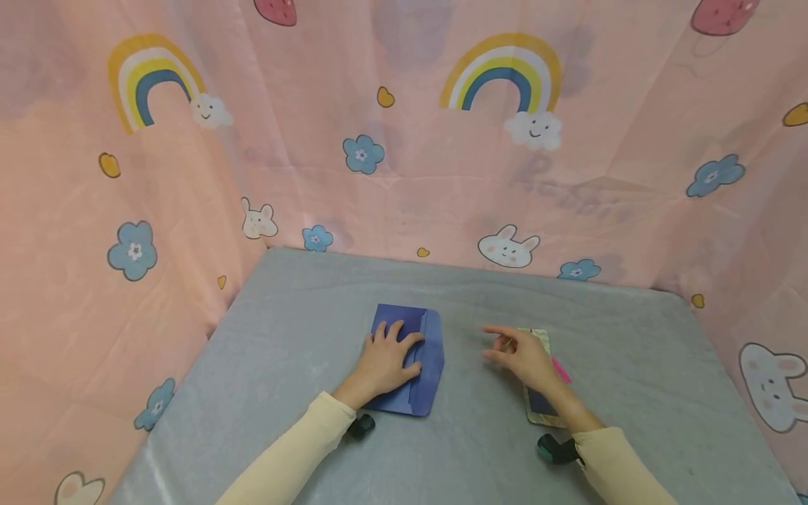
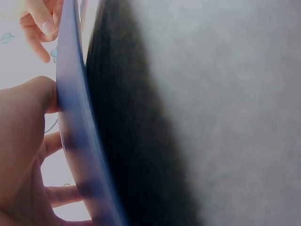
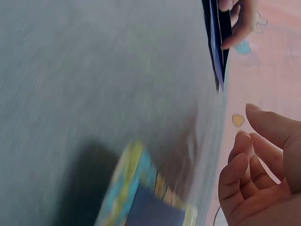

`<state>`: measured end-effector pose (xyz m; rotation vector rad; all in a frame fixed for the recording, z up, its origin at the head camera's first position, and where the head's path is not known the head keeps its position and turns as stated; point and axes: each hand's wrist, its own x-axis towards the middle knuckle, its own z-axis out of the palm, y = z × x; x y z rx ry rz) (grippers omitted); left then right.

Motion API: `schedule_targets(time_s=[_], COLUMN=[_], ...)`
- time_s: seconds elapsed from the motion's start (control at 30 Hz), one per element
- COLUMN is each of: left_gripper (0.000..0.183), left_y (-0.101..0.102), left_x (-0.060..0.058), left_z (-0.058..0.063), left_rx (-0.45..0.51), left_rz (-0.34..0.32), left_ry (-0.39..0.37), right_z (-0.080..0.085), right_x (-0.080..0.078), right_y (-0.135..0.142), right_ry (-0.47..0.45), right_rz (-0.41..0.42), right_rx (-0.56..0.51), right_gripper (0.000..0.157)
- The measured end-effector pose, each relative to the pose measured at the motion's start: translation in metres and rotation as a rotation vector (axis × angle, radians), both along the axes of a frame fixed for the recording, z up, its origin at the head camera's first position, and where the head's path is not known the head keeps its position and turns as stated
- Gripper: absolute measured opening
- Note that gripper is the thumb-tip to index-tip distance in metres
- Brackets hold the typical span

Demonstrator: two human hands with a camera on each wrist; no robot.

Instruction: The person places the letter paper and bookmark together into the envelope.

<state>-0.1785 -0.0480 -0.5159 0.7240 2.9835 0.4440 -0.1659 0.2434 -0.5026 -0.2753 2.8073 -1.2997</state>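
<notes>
A blue envelope [image 1: 398, 400] lies on the grey cloth with its flap [image 1: 433, 361] opened out to the right. My left hand [image 1: 385, 361] rests on it with the fingers spread; in the left wrist view the thumb and fingertips touch the envelope's face [image 2: 75, 94]. My right hand [image 1: 527, 358] hovers to the right, index finger and thumb apart and the other fingers loosely bent, with nothing between them. Beneath it lies a flat dark rectangular item [image 1: 543, 403] with a patterned yellow-green border, partly hidden by the hand and forearm. The right wrist view shows its patterned corner [image 3: 134, 162].
A small bright pink strip [image 1: 561, 369] shows beside the right forearm, on or next to the bordered item. Grey cloth [image 1: 303, 315] covers the table. A pink curtain [image 1: 404, 203] printed with rainbows, rabbits and flowers stands behind it and at both sides.
</notes>
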Motion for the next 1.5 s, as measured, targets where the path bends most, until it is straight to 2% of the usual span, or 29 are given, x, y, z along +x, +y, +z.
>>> schedule_targets(time_s=[0.23,0.53,0.7,0.97,1.23,1.5], left_gripper=[0.051,0.051,0.052,0.052,0.052,0.051], left_y=[0.0,0.0,0.0,0.0,0.0,0.0], left_x=[0.001,0.0,0.0,0.0,0.0,0.0], left_z=[0.001,-0.001,-0.001,-0.001,-0.004,-0.002], left_rx=[-0.006,-0.007,-0.006,-0.01,-0.013,-0.008], left_rz=[0.002,0.001,0.0,-0.004,-0.003,-0.005], left_ry=[0.001,-0.005,-0.005,0.005,0.01,0.014], right_z=[-0.003,-0.008,-0.011,-0.011,-0.014,-0.008], right_x=[0.003,0.012,0.014,0.018,0.02,0.023], right_y=[0.022,0.045,0.055,0.062,0.065,0.061], right_ry=[-0.007,0.055,0.076,0.121,0.093,0.045], right_rz=[-0.002,-0.029,-0.067,-0.079,-0.123,-0.158], right_rx=[0.012,0.089,0.156,0.268,0.312,0.352], right_gripper=[0.047,0.046,0.047,0.045,0.047,0.055])
